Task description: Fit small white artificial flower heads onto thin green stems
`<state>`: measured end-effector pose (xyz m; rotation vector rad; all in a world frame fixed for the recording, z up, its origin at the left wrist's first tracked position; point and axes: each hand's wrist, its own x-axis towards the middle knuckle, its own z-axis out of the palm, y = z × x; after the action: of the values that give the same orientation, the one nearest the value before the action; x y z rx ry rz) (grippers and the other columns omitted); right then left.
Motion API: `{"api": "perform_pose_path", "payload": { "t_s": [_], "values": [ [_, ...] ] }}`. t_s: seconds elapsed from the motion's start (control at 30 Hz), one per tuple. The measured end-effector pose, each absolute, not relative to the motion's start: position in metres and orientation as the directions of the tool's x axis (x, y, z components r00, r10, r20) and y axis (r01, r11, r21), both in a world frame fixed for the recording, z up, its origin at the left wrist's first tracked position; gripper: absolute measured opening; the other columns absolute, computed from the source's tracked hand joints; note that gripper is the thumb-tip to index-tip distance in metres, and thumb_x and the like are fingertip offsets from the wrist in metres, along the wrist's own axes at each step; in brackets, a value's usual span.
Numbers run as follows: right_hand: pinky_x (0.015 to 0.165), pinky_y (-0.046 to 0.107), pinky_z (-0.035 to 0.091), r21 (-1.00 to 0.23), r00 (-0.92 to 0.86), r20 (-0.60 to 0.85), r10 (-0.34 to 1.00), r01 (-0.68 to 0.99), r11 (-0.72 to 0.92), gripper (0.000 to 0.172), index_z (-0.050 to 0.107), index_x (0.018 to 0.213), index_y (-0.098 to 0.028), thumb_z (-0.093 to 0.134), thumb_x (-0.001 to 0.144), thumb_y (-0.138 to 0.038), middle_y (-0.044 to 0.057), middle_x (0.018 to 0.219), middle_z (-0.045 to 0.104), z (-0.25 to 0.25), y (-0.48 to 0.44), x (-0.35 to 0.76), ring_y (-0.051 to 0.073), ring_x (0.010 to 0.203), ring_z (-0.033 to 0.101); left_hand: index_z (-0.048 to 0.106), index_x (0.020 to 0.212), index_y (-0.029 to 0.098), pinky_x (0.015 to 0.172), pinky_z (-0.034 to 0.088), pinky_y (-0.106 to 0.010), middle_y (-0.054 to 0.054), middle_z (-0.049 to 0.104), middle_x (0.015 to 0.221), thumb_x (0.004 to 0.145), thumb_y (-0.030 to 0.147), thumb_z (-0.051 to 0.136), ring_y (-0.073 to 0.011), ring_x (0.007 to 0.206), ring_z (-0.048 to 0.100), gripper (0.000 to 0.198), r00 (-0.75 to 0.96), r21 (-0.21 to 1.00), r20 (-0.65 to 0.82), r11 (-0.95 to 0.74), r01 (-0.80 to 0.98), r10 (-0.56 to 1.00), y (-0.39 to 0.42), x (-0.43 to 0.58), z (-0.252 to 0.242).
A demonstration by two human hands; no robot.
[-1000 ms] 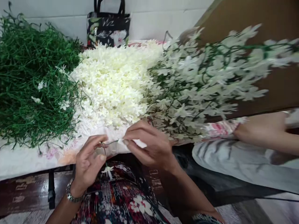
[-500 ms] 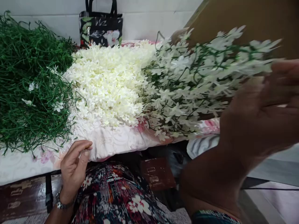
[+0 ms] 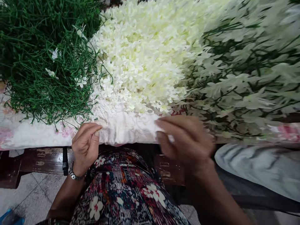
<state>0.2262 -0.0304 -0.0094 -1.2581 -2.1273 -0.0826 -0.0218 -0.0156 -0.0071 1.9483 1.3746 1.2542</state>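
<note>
My left hand (image 3: 85,144) is closed at the front edge of the cloth-covered table, thumb and forefinger pressed together. Anything in that pinch is too small or hidden to name. Green artificial stems (image 3: 47,62) lie in a heap just beyond it, with a few white blossoms among them. Across from it, blurred by motion, my right hand (image 3: 187,139) hovers over the cloth edge with half-curled fingers; whether it holds anything is unclear. Loose cream-white artificial blossoms (image 3: 145,59) are heaped in the middle. At the right lie green stems with white flowers (image 3: 248,81) on them.
A pale floral cloth (image 3: 131,128) covers the tabletop. Below its edge are a brown wooden bench (image 3: 44,161) and a black strap (image 3: 65,161). A pale striped fabric item (image 3: 255,168) sits at the lower right. Something blue (image 3: 11,217) lies on the floor.
My right hand has come back from the flowered stems at the right to the table's front edge, near my left hand. My left hand keeps its pinch. The view has tipped down and moved closer.
</note>
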Motion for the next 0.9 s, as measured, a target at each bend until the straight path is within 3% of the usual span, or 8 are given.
{"api": "perform_pose_path", "payload": {
  "t_s": [0.13,0.27,0.4,0.5,0.6,0.77,0.9],
  "values": [
    [0.073,0.031,0.044,-0.274,-0.436,0.492,0.754,0.744,0.609,0.029,0.052,0.101,-0.015,0.055,0.072,-0.015,0.008,0.09,0.059,-0.025,-0.031,0.203,0.017,0.084,0.052,0.059,0.089,0.013,0.073,0.045,-0.035,-0.006,0.059,0.083,0.068,0.007,0.056,-0.0171,0.081,0.052,0.022,0.308,0.544,0.471,-0.547,0.636,0.827,-0.022,-0.026,-0.01],
    [0.074,0.033,0.042,-0.257,-0.52,0.444,0.729,0.706,0.66,0.029,0.054,0.101,-0.015,0.057,0.073,-0.022,0.009,0.097,0.059,-0.027,-0.035,0.199,0.019,0.089,0.049,0.057,0.091,0.014,0.074,0.04,-0.038,-0.007,0.059,0.085,0.068,0.015,0.059,-0.0203,0.084,0.05,0.024,0.514,0.297,0.416,-0.646,0.703,0.75,-0.034,-0.021,-0.018],
    [0.08,0.035,0.038,-0.187,-0.644,0.352,0.68,0.663,0.725,0.033,0.053,0.106,-0.021,0.054,0.075,-0.033,0.007,0.109,0.055,-0.027,-0.035,0.198,0.02,0.097,0.046,0.055,0.09,0.014,0.077,0.038,-0.038,-0.007,0.057,0.087,0.069,0.011,0.056,-0.0194,0.085,0.048,0.022,0.529,0.196,0.427,-0.646,0.738,0.733,-0.04,-0.017,-0.031],
    [0.084,0.037,0.034,-0.104,-0.651,0.284,0.704,0.709,0.697,0.037,0.05,0.111,-0.025,0.049,0.078,-0.041,0.005,0.118,0.05,-0.026,-0.028,0.198,0.021,0.105,0.042,0.055,0.084,0.016,0.075,0.038,-0.037,-0.006,0.056,0.083,0.066,0.007,0.055,-0.0177,0.081,0.048,0.019,0.486,0.207,0.496,-0.642,0.738,0.719,-0.038,-0.016,-0.039],
    [0.084,0.037,0.033,-0.039,-0.606,0.312,0.732,0.761,0.647,0.045,0.047,0.114,-0.024,0.047,0.076,-0.048,0.007,0.121,0.047,-0.022,-0.02,0.2,0.022,0.107,0.041,0.055,0.08,0.017,0.073,0.038,-0.036,-0.004,0.055,0.078,0.063,0.004,0.056,-0.0169,0.078,0.047,0.021,0.435,0.282,0.531,-0.636,0.718,0.727,-0.037,-0.017,-0.042],
    [0.084,0.036,0.033,-0.076,-0.645,0.286,0.709,0.722,0.688,0.046,0.046,0.115,-0.023,0.044,0.078,-0.049,0.007,0.122,0.047,-0.017,-0.021,0.198,0.022,0.106,0.041,0.055,0.077,0.018,0.07,0.038,-0.034,-0.001,0.052,0.071,0.063,0.004,0.056,-0.0148,0.071,0.047,0.02,0.316,0.411,0.539,-0.571,0.71,0.781,-0.036,-0.015,-0.035],
    [0.086,0.037,0.031,-0.056,-0.652,0.21,0.728,0.735,0.675,0.043,0.047,0.115,-0.024,0.042,0.079,-0.048,0.006,0.123,0.046,-0.018,-0.023,0.196,0.022,0.109,0.04,0.054,0.077,0.017,0.07,0.037,-0.035,-0.001,0.053,0.07,0.065,0.008,0.056,-0.0147,0.071,0.047,0.015,0.331,0.414,0.516,-0.568,0.711,0.79,-0.037,-0.015,-0.029]
  ]
}}
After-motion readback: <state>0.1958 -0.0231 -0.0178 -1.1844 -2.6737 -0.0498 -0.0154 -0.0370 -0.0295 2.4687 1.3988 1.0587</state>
